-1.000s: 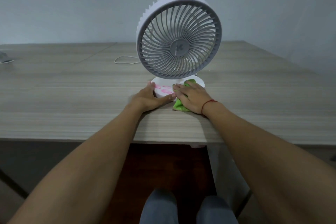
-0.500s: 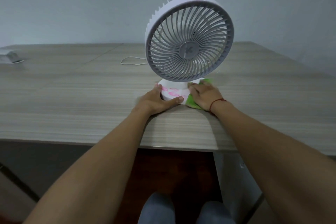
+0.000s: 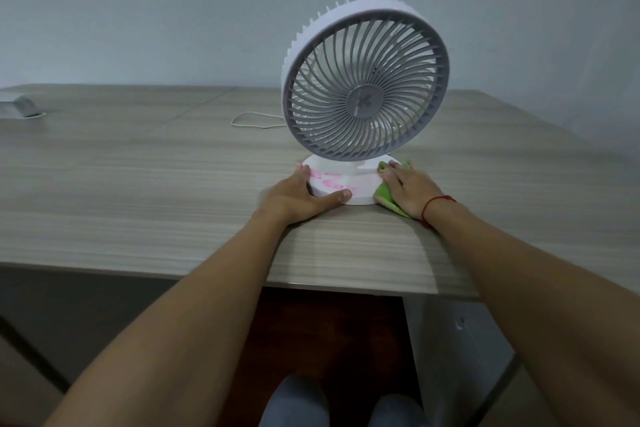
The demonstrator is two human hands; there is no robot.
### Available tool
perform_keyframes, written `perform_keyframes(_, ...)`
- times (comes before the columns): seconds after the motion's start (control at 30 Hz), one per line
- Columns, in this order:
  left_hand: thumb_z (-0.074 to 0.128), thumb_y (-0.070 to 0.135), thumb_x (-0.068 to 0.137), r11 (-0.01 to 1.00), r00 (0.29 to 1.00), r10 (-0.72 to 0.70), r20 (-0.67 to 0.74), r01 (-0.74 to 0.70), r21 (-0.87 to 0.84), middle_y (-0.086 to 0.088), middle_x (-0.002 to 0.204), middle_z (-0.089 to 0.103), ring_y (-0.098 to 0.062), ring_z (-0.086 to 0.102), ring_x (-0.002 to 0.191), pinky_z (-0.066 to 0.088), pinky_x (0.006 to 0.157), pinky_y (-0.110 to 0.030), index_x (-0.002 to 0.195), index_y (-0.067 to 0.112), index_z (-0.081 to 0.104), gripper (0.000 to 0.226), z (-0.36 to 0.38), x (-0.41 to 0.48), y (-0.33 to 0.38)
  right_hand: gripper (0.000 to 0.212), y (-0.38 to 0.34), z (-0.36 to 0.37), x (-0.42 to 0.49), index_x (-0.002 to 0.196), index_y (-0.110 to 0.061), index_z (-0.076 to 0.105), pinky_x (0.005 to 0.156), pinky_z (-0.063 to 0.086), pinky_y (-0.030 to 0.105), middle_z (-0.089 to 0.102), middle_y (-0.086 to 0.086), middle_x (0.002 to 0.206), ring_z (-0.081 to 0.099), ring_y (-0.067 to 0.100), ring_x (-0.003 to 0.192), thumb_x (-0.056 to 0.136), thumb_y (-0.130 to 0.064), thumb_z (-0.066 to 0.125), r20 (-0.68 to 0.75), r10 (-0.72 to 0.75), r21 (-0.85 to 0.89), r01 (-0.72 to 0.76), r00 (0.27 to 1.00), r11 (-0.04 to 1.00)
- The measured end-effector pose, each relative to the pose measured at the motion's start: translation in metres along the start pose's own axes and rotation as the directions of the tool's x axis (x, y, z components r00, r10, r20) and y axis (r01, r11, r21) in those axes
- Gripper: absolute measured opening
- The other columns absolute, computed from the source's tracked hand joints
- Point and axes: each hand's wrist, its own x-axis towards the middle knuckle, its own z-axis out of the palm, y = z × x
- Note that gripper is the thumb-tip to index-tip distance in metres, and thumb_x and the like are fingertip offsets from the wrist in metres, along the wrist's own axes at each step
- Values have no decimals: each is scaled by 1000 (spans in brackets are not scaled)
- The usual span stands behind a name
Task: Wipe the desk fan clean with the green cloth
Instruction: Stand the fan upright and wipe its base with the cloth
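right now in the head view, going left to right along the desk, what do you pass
grey box → white cable → left hand → pink smears on the fan base → green cloth → right hand

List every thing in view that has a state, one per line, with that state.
Desk fan: upright on the table, blades not visibly spinning.
Fan base: pink smears on its left part.
Green cloth: pressed flat against the base's right edge.
Right hand: flat on the cloth.
Left hand: open, cupping the base's left rim.
White cable: looped loose behind the fan.
Table: bare wood grain.
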Motion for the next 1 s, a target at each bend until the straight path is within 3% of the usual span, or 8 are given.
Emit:
perform_keyframes(0.2,59,84,58,1000,1000,-23,-7,23,-10,1,155,37,-22,41,138,33,112,-33,150,18,25,118,2,5,-5,46,-38,1,-9,146,-18,35,120,12,32,32,1,157,17,26,148,103,-29,23,28,-68,-34,69,997,997)
perform_keyframes(0.37,79,59,61,966,998,37,-59,-51,-255,8,118,66,-12,63,111,49,95,-27,130,21,52,83,2,-3,-7,44,-58,6,-26,142,-18,44,119,12,34,33,5,156,17,23,148,102,-29,30,-36,-137,126,141,990,982)
perform_keyframes(0.43,80,52,60,954,981,9,-192,-66,-291,3,112,70,-14,68,101,53,94,-36,118,19,62,69,5,-5,-7,43,-52,5,-28,137,-17,50,120,17,37,39,5,153,22,25,147,100,-31,34,-109,-90,330,121,990,936)
perform_keyframes(0.53,68,45,75,989,905,-62,-421,-2,-151,-8,98,71,-29,67,93,54,85,-36,87,17,66,31,10,-14,8,34,-42,-3,-35,120,-12,63,113,34,36,54,8,139,45,27,133,94,-24,46,-299,81,473,74,951,878)
perform_keyframes(0.63,60,52,80,991,933,-48,-356,1,-132,-13,86,72,-33,67,89,49,76,-32,68,17,61,37,19,-21,32,52,-34,-10,-43,131,-9,50,108,36,35,47,14,138,47,30,128,86,-33,61,-330,287,497,-93,899,863)
perform_keyframes(0.77,60,78,62,992,963,-111,-247,92,-90,-8,92,66,-28,63,92,53,83,-38,88,9,61,73,33,-26,51,95,-29,-15,-45,139,-5,33,105,40,39,42,18,142,45,35,130,68,-52,76,-148,466,472,-352,872,808)
perform_keyframes(0.9,65,62,71,996,987,-85,-138,84,-11,-16,104,69,-33,64,101,51,84,-40,102,2,61,68,34,-21,59,82,-32,-29,-42,134,-4,45,99,45,36,50,16,140,50,33,128,72,-46,76,-49,515,457,-439,856,774)
perform_keyframes(1.0,63,45,81,992,993,-90,-81,82,-92,-19,111,67,-34,62,105,49,85,-39,107,-2,59,54,33,-19,63,75,-33,-32,-41,134,-2,47,97,46,34,52,16,139,52,32,125,76,-43,73,13,490,452,-442,872,775)
